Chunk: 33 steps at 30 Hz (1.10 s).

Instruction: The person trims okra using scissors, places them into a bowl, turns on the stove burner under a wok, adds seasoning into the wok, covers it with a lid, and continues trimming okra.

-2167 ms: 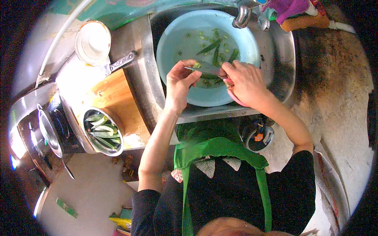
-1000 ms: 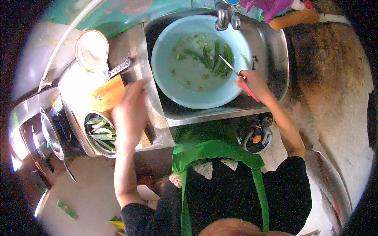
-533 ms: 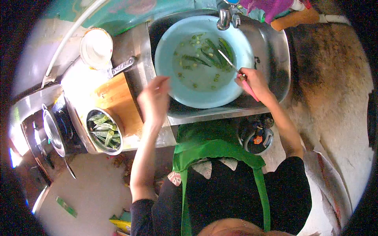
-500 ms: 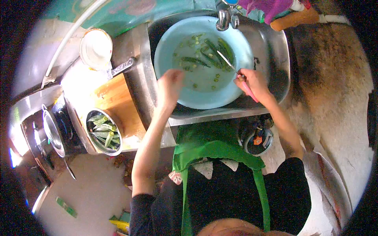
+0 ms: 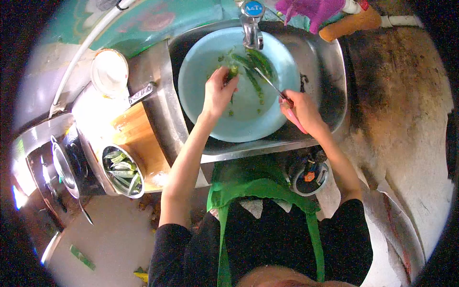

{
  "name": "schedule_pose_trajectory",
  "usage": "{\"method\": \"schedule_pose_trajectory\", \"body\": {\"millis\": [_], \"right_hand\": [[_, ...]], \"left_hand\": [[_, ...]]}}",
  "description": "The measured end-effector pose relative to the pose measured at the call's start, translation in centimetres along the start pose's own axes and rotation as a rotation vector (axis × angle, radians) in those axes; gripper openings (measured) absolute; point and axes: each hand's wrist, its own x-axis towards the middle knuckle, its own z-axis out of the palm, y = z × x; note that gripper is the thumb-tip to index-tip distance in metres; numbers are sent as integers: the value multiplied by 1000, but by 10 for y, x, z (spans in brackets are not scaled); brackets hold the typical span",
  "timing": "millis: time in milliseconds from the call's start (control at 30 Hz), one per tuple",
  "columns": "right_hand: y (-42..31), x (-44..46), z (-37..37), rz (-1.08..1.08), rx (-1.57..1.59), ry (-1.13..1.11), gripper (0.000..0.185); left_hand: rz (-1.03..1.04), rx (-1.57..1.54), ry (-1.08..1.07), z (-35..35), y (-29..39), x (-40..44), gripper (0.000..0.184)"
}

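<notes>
My left hand is over the light blue basin, its fingers closed on a green okra pod. In my right hand, at the basin's right rim, is a small knife with a pink handle. Its thin blade points up and left over the water, apart from the pod in my left hand. Several whole okra pods lie in the water at the upper right of the basin, with small cut bits around them. My fingers partly hide the held pod.
The basin stands in a metal sink beneath a faucet. To the left are a wooden cutting board, a metal bowl of okra, a black-handled knife and a white container. A pan sits farther left.
My left hand has moved from the basin's left rim in over the water and now holds an okra pod. The knife stays in my right hand, and the view has shifted slightly.
</notes>
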Motion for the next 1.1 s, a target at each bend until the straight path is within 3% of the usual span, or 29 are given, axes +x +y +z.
{"method": "schedule_pose_trajectory", "body": {"millis": [33,100,400,667,933,1100], "right_hand": [[-14,3,-6,-75,-101,15,9],[-37,5,-10,-162,-89,27,10],[-99,10,-7,-406,-397,105,20],[-103,8,-7,-357,-416,9,16],[-93,11,0,-301,-389,-113,12],[-67,20,12,-242,-280,-175,27]], "left_hand": [[-2,4,6,-4,13,-11,20],[-85,-367,-36,-11,40,-30,21],[-157,-509,64,-24,56,-57,21],[-278,-522,137,-22,60,-64,18],[-288,-557,47,-21,41,-64,10],[-336,-560,-42,-26,29,-57,15]]}}
